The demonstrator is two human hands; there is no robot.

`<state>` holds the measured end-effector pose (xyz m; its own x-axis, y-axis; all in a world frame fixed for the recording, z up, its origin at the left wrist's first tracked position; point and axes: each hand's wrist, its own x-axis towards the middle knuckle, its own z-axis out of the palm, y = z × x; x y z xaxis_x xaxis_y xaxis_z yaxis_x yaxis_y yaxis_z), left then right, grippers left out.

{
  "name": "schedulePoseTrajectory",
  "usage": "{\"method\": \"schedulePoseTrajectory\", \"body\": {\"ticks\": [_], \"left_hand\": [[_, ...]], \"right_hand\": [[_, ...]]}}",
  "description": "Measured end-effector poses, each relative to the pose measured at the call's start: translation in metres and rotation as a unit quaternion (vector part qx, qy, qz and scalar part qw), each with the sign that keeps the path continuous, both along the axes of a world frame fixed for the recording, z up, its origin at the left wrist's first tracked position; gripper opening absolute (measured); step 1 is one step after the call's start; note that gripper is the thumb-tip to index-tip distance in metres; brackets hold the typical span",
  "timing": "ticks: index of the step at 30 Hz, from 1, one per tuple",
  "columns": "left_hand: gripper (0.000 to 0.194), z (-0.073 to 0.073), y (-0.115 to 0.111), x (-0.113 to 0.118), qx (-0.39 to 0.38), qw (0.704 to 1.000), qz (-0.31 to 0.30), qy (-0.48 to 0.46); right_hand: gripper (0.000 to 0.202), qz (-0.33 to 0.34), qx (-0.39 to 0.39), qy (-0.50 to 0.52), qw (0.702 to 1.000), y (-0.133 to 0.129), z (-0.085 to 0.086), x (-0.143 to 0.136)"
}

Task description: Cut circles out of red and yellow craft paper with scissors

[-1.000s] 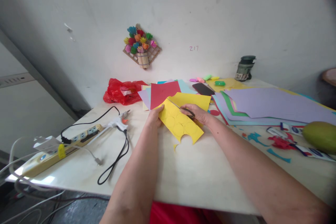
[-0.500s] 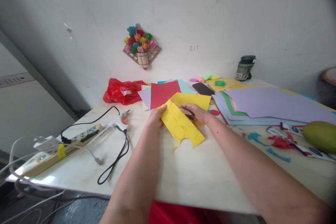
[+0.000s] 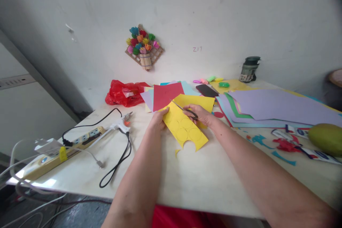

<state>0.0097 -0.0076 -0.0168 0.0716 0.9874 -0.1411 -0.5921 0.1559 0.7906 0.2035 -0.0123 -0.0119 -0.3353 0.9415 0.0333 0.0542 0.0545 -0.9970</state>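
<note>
A strip of yellow paper (image 3: 184, 128) with several drawn circles is pinched along its left edge by my left hand (image 3: 160, 117). A round notch is cut from its near end. My right hand (image 3: 199, 113) grips a pair of scissors (image 3: 184, 108) with dark handles, the blades pointing up and left at the strip's far edge. Behind the strip lies a larger yellow sheet (image 3: 200, 101), partly covered by my right hand. Below the strip is a small yellow scrap (image 3: 177, 153) on the table (image 3: 197, 185).
To the left are a glue gun (image 3: 121, 125), a power strip (image 3: 77, 144) and loose cords. A red plastic bag (image 3: 124, 92) and coloured sheets (image 3: 168, 94) lie behind. Right of me are a paper stack (image 3: 280, 103), glue tubes (image 3: 317, 155), blue scraps (image 3: 284, 158) and a green fruit (image 3: 326, 139).
The scissors and my right hand have shifted very slightly left. Both hands keep their hold, and the yellow strip stays almost in place.
</note>
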Motion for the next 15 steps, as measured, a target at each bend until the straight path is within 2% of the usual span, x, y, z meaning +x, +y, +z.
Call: {"method": "schedulePoseTrajectory", "body": {"ticks": [10,13,15], "left_hand": [[0.038,0.001,0.001,-0.002,-0.016,1.000,-0.006,0.009],[0.028,0.003,0.004,-0.005,-0.007,0.999,0.035,-0.015],[0.023,0.003,0.007,-0.008,0.004,0.996,0.086,-0.028]], "right_hand": [[0.036,0.000,-0.004,0.037,0.999,-0.010,0.009,-0.002],[0.029,0.000,0.007,0.058,0.998,-0.009,0.013,0.003],[0.024,-0.048,0.030,0.065,0.996,-0.007,0.016,0.008]]}}
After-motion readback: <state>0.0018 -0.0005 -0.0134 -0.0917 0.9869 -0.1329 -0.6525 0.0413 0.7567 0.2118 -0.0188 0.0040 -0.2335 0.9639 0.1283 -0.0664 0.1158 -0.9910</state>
